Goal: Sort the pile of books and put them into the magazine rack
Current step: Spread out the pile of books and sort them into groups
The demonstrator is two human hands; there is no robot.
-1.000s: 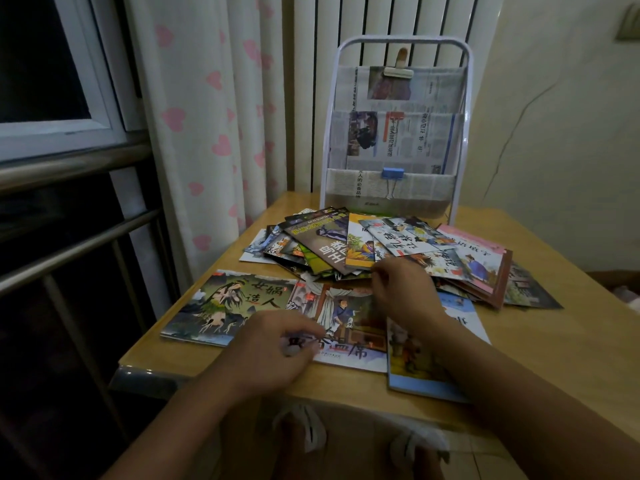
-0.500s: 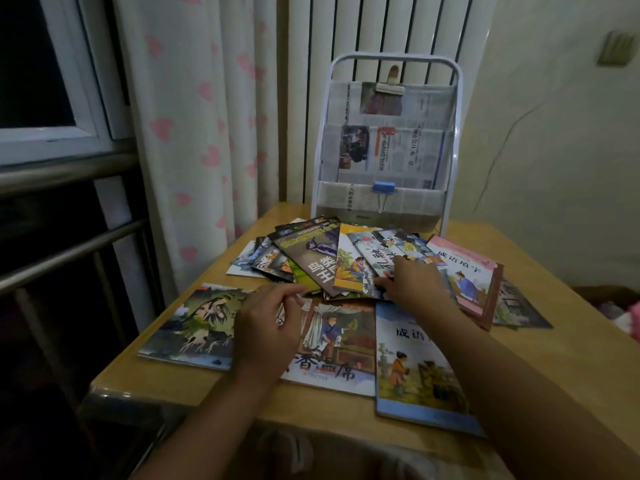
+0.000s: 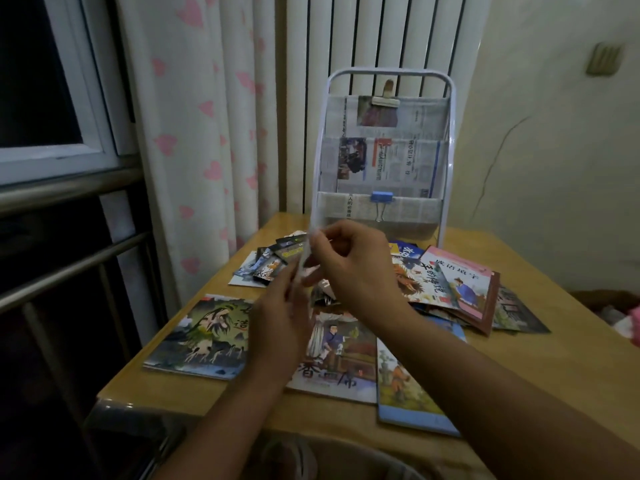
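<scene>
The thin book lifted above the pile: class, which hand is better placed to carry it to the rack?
Probably the right hand: it pinches the thin book at its top edge, nearest the rack. The left hand only steadies it lower down.

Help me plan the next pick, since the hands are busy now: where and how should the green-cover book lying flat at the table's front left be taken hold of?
The green-cover book lies flat with no book visibly on top. Its near-left corner sits by the table edge, so probably come from the left, slide a thumb under that long left edge and pinch the cover.
</scene>
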